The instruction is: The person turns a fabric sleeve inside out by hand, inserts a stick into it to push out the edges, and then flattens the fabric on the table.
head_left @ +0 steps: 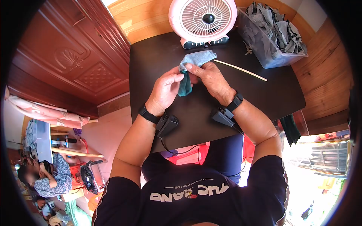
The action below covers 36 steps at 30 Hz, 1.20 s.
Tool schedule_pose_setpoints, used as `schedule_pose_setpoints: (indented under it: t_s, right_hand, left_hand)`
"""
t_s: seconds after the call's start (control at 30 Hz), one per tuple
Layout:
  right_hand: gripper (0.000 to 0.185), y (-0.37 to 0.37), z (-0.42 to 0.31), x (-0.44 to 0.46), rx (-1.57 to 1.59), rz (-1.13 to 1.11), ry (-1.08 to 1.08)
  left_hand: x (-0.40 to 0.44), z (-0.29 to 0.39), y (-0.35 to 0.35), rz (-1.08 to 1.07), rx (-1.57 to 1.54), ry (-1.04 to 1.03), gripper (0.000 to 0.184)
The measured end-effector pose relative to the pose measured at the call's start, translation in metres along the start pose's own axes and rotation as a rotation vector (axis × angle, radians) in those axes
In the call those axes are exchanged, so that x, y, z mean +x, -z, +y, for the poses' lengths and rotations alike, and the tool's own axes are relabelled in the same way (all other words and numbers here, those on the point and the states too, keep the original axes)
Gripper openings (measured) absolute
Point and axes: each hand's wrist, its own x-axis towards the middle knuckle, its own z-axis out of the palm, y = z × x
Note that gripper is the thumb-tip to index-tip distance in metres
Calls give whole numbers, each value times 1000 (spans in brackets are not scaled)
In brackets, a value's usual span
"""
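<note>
A small fabric piece, light grey-blue above and dark green below, is held up over the dark table (173,124). My left hand (167,87) pinches its left edge between thumb and fingers. On the other side my right hand (212,79) grips the grey-blue part (198,58) with thumb and bent fingers. The green part (185,86) hangs down between both hands. Close to the right hand, a thin pale stick (241,70) lies on the table.
A pink and white fan (203,20) stands at the table's back edge. Right of it is a clear plastic bin (264,52) full of grey fabric pieces (281,30). Dark green fabric (289,130) hangs beyond the right edge. Another person (54,177) sits at the far left.
</note>
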Motion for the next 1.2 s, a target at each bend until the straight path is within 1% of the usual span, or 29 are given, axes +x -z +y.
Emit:
schedule_pose_setpoints:
  t_s: [0.1, 0.13, 0.23, 0.27, 0.3, 0.37, 0.43, 0.47, 0.5, 0.57, 0.6, 0.7, 0.8, 0.93, 1.03, 1.1, 1.2]
  right_hand:
    - [36, -1, -11, -2, -235, 73, -167]
    - [39, 2, -9, -1, -249, 37, -175]
    - [41, 5, -7, 2, -306, -91, -231]
    - [41, 1, -7, 0, -307, -88, -210]
    - [37, -1, -8, -2, -283, -76, -141]
    - [28, -5, -8, -6, -233, -49, -5]
    - [18, -9, -6, -8, -388, 51, 262]
    - [16, -10, -5, -9, -464, 102, 397]
    - [17, -10, -6, -10, -612, 113, 472]
    - [26, -10, -10, -11, -910, 136, 622]
    - [30, -12, -10, -13, -911, 112, 593]
    - [29, -10, -7, -10, -944, 100, 623]
    - [27, -5, -3, -6, -873, 14, 534]
    - [22, -6, -4, -6, -751, -25, 559]
    - [17, -6, -3, -5, -745, -46, 536]
    - [15, -4, -4, -5, -765, -36, 537]
    - [13, 3, 0, 1, -675, 20, 425]
  left_hand:
    - [0, 2, 17, -36, 94, 10, 21]
    - [1, 2, 22, 24, 123, -10, 19]
    - [2, 4, 28, 192, 202, -95, 15]
    - [2, 4, 26, 238, 221, -136, 14]
    - [2, 5, 24, 284, 241, -176, 13]
    - [0, 8, 18, 297, 316, -182, 14]
    - [-2, 10, 14, 290, 407, -169, 16]
    - [-2, 9, 12, 287, 404, -171, 16]
    - [-2, 8, 10, 283, 402, -172, 17]
    - [-2, 7, 9, 243, 374, -156, 17]
    - [-3, 8, 11, 208, 349, -137, 16]
    - [-5, 12, 13, 139, 246, -74, 13]
    - [-8, 15, 13, 104, 155, -34, 10]
    - [-6, 14, 16, 66, 78, -4, 6]
    - [-6, 15, 19, 41, 95, 40, 12]
    - [-8, 17, 13, 15, 113, -8, 17]
    - [-9, 16, 6, -20, 194, -101, 25]
